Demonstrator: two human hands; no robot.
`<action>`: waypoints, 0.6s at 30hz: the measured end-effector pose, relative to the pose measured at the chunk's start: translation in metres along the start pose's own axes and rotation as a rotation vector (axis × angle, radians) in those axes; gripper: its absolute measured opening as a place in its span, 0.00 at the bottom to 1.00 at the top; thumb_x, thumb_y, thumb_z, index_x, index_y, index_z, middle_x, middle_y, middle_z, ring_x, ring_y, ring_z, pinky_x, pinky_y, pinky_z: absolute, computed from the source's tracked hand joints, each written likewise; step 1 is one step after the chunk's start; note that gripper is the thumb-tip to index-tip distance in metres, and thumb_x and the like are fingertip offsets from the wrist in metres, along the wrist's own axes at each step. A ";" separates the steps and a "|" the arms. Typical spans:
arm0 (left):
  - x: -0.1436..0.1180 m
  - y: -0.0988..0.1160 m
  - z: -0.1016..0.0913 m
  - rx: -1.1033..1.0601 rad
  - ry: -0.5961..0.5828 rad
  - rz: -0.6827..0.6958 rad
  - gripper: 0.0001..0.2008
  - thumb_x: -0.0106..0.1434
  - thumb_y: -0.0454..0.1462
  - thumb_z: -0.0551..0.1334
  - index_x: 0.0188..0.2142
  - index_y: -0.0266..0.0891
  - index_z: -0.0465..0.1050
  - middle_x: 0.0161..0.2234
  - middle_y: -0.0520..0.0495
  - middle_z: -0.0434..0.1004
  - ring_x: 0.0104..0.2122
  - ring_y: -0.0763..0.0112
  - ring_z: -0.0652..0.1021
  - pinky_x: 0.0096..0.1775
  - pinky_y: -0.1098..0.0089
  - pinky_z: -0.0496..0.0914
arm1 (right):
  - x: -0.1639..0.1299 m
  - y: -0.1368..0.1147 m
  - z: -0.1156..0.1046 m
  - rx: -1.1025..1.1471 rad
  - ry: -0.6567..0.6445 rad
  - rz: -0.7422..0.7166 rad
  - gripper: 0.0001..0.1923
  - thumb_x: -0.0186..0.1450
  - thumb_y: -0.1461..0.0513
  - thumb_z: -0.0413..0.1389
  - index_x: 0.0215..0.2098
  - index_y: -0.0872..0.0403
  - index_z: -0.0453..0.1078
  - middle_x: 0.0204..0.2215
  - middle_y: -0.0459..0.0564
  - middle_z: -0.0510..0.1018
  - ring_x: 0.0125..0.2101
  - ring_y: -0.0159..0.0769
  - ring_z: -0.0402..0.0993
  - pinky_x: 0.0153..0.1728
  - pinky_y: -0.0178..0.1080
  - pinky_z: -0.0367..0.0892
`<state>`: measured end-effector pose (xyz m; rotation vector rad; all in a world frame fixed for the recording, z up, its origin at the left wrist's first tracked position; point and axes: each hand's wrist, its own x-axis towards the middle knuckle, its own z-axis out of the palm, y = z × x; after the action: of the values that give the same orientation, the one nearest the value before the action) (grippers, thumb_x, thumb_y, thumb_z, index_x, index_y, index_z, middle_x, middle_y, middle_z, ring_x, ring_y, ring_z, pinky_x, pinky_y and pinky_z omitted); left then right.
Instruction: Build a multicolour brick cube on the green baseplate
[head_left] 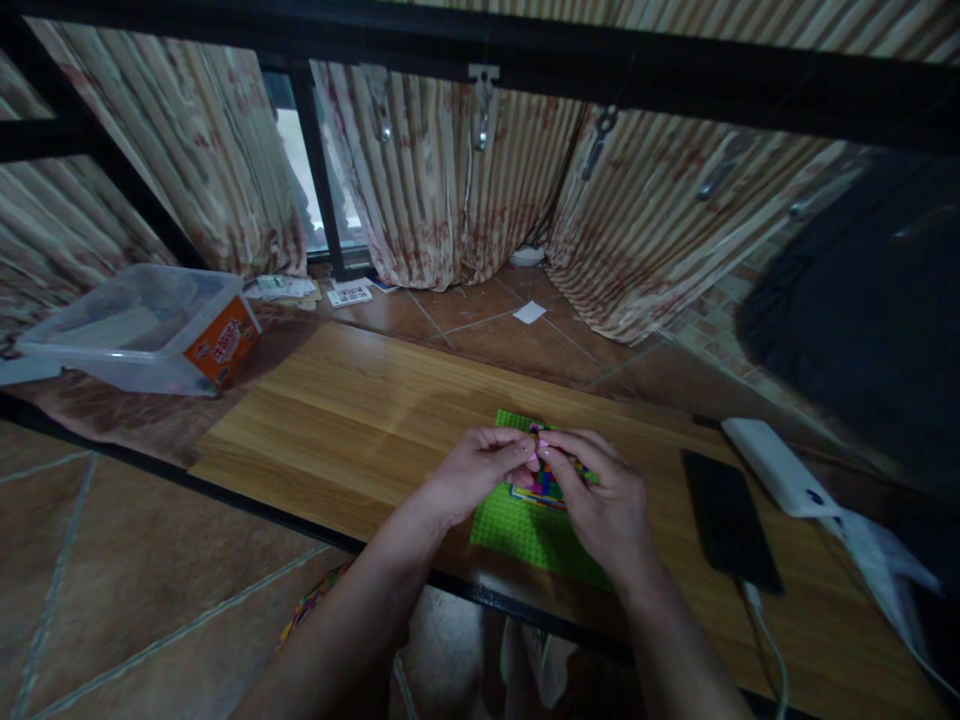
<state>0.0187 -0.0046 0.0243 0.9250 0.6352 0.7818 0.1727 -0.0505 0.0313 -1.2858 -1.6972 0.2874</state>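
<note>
My left hand (480, 465) and my right hand (609, 490) meet above a green studded baseplate (502, 530). Both hands are closed, their thumbs and forefingers pinched together on a small pink piece (541, 444) that looks like a toy building brick. Fingers cover most of it, so its exact shape is hidden. Beneath the hands, multicoloured building bricks (546, 490) sit on the baseplate, partly blocked from sight by the fingers.
The baseplate lies on a wooden board (360, 400). Right of it are a black phone (731, 520) with a white cable and a white power strip (780, 465). A clear plastic bin (142, 340) stands at far left. Papers (285, 288) lie behind; a black bar (480, 50) crosses above.
</note>
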 end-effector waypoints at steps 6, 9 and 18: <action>0.000 0.003 0.000 -0.029 0.078 0.025 0.13 0.52 0.41 0.70 0.33 0.33 0.78 0.28 0.49 0.76 0.28 0.76 0.74 0.37 0.71 0.68 | 0.004 0.017 -0.023 0.084 0.130 0.151 0.05 0.63 0.59 0.60 0.35 0.48 0.78 0.39 0.48 0.77 0.43 0.38 0.73 0.47 0.43 0.67; 0.002 0.003 -0.003 -0.039 0.166 0.033 0.08 0.54 0.37 0.69 0.31 0.33 0.78 0.27 0.50 0.76 0.27 0.77 0.73 0.37 0.70 0.69 | 0.003 0.035 -0.032 0.159 0.079 0.326 0.07 0.58 0.55 0.63 0.33 0.48 0.79 0.43 0.50 0.76 0.47 0.42 0.72 0.50 0.48 0.64; 0.005 0.003 -0.005 -0.064 0.305 0.032 0.04 0.54 0.34 0.68 0.29 0.33 0.77 0.30 0.49 0.77 0.28 0.77 0.76 0.38 0.71 0.70 | -0.002 0.053 -0.019 0.234 -0.019 0.492 0.09 0.51 0.54 0.66 0.29 0.48 0.80 0.42 0.52 0.77 0.49 0.47 0.70 0.52 0.50 0.62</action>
<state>0.0164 0.0030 0.0241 0.7649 0.8576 0.9770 0.2202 -0.0361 0.0049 -1.5080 -1.2952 0.7653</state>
